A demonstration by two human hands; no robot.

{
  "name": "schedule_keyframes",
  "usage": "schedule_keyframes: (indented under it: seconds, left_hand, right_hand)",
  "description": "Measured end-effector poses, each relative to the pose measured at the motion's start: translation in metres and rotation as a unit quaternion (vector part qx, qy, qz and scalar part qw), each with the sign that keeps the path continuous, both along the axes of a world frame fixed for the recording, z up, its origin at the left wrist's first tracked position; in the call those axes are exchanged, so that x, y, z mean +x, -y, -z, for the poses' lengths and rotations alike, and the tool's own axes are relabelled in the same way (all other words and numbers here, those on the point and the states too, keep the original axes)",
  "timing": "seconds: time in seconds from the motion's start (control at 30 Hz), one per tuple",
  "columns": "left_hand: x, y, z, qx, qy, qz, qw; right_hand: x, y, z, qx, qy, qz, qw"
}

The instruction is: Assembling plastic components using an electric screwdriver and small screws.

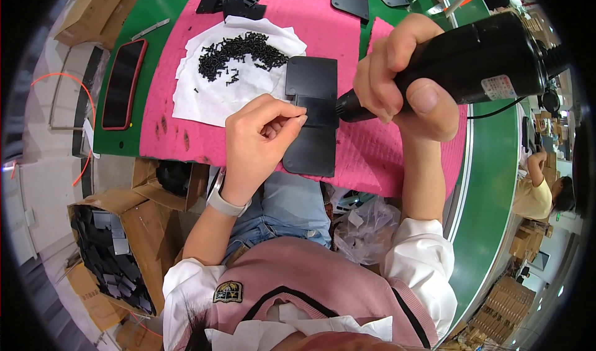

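Note:
My right hand [403, 81] is wrapped round a black electric screwdriver [475, 53], whose ribbed nose points left toward a flat black hinged bracket [312, 149]. That bracket lies on the pink mat in front of me, with a narrower joint across its middle. Thumb and forefinger of my left hand [264, 130] are pinched together at the left edge of this joint; anything between them is too small to make out. Beyond my left hand, a pile of small black screws [239, 53] rests on a white cloth [189, 96]. The driver's tip is not clearly visible.
A phone with a red case [124, 84] and a metal tool [150, 29] lie at left on the green table. More black brackets [351, 3] sit along the far side. A cardboard box of black parts [149, 245] stands low at left. Another person [537, 189] is at far right.

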State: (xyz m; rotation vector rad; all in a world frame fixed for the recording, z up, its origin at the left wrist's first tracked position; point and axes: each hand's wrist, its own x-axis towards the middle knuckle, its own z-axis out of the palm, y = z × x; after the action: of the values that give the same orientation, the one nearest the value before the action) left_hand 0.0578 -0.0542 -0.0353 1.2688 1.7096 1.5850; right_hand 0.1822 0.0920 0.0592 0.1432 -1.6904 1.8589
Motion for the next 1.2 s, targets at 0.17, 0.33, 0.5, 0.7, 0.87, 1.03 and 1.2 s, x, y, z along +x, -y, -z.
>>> schedule_keyframes:
  seconds: [0.17,0.33,0.5,0.7,0.87,1.03,1.2]
  left_hand:
    - [0.001,0.0,-0.004,-0.005,0.001,-0.004,1.0]
    - [-0.004,0.003,-0.011,0.026,-0.184,-0.04,0.982]
    - [0.001,0.011,-0.017,0.075,-0.091,-0.001,0.993]
    - [-0.004,0.019,-0.022,0.055,-0.062,0.045,0.996]
    - [-0.006,0.019,-0.021,0.063,-0.073,0.049,0.994]
    - [-0.007,0.022,-0.019,0.036,0.02,0.065,0.997]
    - [-0.008,0.016,-0.019,0.021,-0.004,0.025,0.999]
  right_hand:
    - [0.002,0.002,0.0,0.045,0.005,0.024,0.999]
    - [0.003,-0.001,-0.008,-0.034,-0.093,-0.009,0.995]
    - [0.005,-0.004,-0.015,-0.063,-0.162,-0.09,0.981]
    - [-0.003,0.007,-0.008,-0.088,-0.171,-0.096,0.977]
    - [-0.007,0.014,-0.007,-0.096,-0.15,-0.079,0.981]
    - [-0.008,0.021,-0.006,-0.148,-0.141,-0.012,0.979]
    - [-0.011,0.005,-0.011,-0.116,-0.125,-0.022,0.985]
